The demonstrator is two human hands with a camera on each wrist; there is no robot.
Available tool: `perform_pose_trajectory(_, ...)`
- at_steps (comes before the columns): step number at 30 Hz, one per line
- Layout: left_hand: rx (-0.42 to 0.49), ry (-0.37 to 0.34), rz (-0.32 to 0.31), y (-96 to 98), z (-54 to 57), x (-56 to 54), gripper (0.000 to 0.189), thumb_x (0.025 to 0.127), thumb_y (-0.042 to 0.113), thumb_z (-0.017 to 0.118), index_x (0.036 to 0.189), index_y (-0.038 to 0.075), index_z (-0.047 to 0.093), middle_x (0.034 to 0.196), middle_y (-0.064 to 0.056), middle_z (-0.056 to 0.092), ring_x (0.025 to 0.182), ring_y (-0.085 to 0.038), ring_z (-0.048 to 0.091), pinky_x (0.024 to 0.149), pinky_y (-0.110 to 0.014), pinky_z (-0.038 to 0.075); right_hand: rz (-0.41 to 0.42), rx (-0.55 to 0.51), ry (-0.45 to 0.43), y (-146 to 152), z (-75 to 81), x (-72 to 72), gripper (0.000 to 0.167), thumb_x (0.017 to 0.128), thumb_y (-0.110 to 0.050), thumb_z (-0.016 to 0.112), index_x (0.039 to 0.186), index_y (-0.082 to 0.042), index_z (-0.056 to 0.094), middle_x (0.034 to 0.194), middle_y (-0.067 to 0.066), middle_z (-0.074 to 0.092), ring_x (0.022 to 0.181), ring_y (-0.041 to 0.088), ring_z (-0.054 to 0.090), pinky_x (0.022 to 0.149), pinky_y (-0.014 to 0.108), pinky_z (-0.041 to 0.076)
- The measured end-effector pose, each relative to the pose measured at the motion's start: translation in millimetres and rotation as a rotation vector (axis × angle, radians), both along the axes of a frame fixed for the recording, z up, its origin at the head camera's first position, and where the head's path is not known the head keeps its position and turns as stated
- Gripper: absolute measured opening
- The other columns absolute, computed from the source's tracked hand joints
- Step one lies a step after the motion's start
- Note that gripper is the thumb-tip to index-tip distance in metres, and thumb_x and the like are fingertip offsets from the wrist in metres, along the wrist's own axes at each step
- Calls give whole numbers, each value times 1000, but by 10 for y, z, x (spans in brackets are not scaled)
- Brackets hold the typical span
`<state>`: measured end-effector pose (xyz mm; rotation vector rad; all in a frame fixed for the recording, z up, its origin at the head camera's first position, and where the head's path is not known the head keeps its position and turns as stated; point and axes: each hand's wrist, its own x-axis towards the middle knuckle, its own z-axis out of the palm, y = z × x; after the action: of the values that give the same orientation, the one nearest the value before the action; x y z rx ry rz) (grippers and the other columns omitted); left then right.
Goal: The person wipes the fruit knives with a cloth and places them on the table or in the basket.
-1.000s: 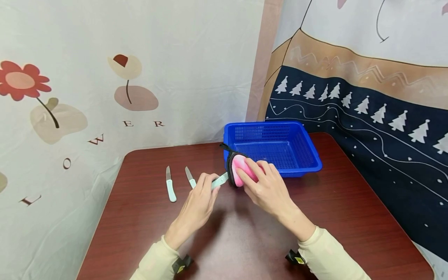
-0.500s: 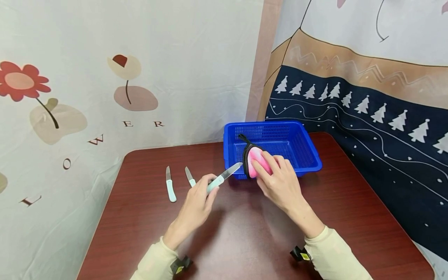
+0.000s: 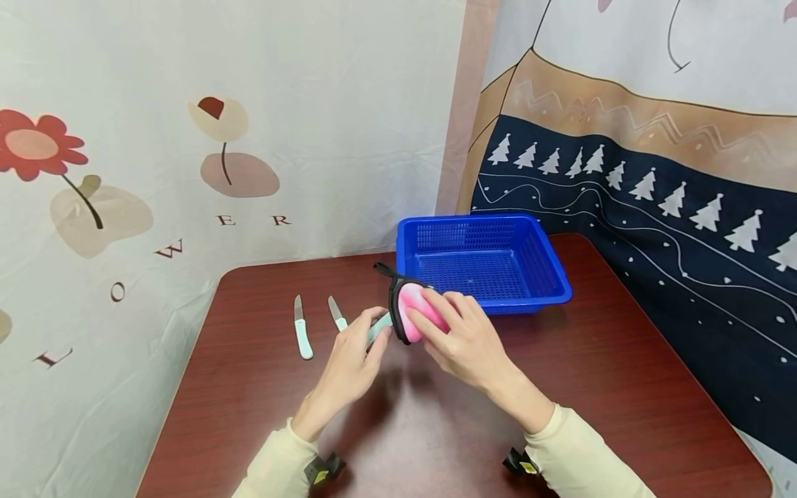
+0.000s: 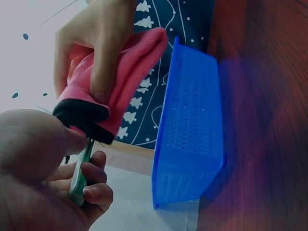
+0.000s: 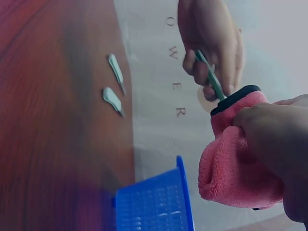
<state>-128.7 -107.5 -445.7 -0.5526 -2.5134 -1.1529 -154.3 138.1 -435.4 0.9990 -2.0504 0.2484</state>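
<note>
In the head view my left hand point(image 3: 349, 363) holds a small knife point(image 3: 379, 328) by its pale mint handle. My right hand point(image 3: 467, 342) grips a fluffy pink cloth point(image 3: 411, 308) with black edging and a black hanging loop. The cloth is folded over the knife's blade, which is hidden. In the left wrist view, the handle point(image 4: 78, 180) lies across my curled left fingers, and the black edging point(image 4: 82, 111) sits right where the blade meets it. Seen from the right wrist, the cloth point(image 5: 236, 166) bunches under my right fingers.
Two similar knives point(image 3: 302, 335) point(image 3: 337, 313) lie on the dark red wooden table point(image 3: 249, 415), left of my hands, blades pointing away. Behind my right hand stands a blue perforated plastic basket point(image 3: 563, 290). Patterned curtains hang along the table's back and right edges.
My right hand first drew the cloth right, off the blade, towards the basket, baring the blade. It has since come back left, and the cloth covers the blade again. My left hand has barely moved.
</note>
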Motion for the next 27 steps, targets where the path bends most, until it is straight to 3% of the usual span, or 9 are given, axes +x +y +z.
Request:
perform_pose_trajectory(4,7,1,1,0,7,-6,29,112,7,62,141,1,67,124,-14,80,106,-24,75,92,-45,63,-5,39,9,-60,-27,11,44,90,-20,86,134,-19,78,143,18,73,111,34,67,88,45,60)
perform_pose_trajectory(27,32,-44,-18,-13,-10,29,27,112,6,64,139,6,67,104,-5,73,90,-13,63,83,-32,54,-84,37,-20,77,-23,-59,39,98,-18,75,138,-20,77,143,19,72,107,37,66,86,49,60)
